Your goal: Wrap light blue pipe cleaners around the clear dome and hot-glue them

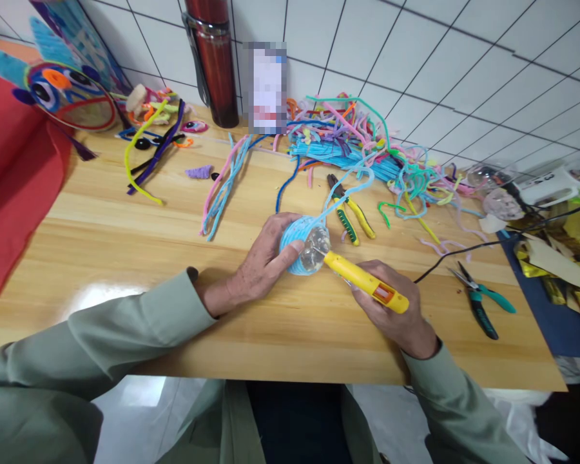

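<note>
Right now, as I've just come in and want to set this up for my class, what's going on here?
A person's left hand holds a clear, rounded piece wrapped in light-blue cord. The right hand holds a yellow glue gun, its tip at the uncovered clear end; whether glue is flowing can't be told. Yellow-handled pliers and teal-handled pliers lie on the table, with a heap of colourful fuzzy stems by the tiled wall.

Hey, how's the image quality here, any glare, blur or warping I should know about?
Head view: bright glare on the wooden table just beyond the left sleeve; head view: a mosaic patch beside the red flask hides detail; head view: tile lines on the wall slant steeply; head view: the yellow glue gun reads fairly clearly.
</note>
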`<action>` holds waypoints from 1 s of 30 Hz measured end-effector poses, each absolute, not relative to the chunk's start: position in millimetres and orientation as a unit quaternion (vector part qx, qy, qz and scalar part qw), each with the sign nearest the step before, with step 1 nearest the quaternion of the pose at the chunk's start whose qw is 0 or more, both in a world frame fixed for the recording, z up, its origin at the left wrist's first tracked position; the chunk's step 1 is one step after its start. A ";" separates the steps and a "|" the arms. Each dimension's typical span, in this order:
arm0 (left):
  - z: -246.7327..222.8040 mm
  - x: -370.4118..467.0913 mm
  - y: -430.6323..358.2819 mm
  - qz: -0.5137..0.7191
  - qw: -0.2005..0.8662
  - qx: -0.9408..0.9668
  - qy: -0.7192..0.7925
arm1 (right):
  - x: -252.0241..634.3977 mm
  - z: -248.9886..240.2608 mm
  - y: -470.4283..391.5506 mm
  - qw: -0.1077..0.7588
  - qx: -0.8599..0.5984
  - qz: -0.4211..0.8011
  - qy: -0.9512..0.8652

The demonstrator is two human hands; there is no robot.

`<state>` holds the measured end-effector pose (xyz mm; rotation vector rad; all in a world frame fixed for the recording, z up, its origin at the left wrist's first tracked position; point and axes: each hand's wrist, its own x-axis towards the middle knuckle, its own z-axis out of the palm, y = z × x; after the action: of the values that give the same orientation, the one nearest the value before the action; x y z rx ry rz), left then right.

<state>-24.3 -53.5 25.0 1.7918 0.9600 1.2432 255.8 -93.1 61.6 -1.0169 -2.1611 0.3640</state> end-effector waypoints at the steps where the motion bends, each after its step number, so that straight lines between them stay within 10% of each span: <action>1: 25.6 -24.3 -53.7 0.485 0.371 0.698 0.374 | 255.9 61.3 -93.0 0.354 -0.394 0.139 -0.837; 30: 20.3 -25.1 -53.0 0.486 0.380 0.690 0.378 | 256.0 63.4 -93.5 0.365 -0.390 0.138 -0.834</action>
<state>-25.1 -53.0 20.3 1.7633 0.9649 1.2416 256.0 -93.5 63.4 -1.0041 -2.1451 0.3558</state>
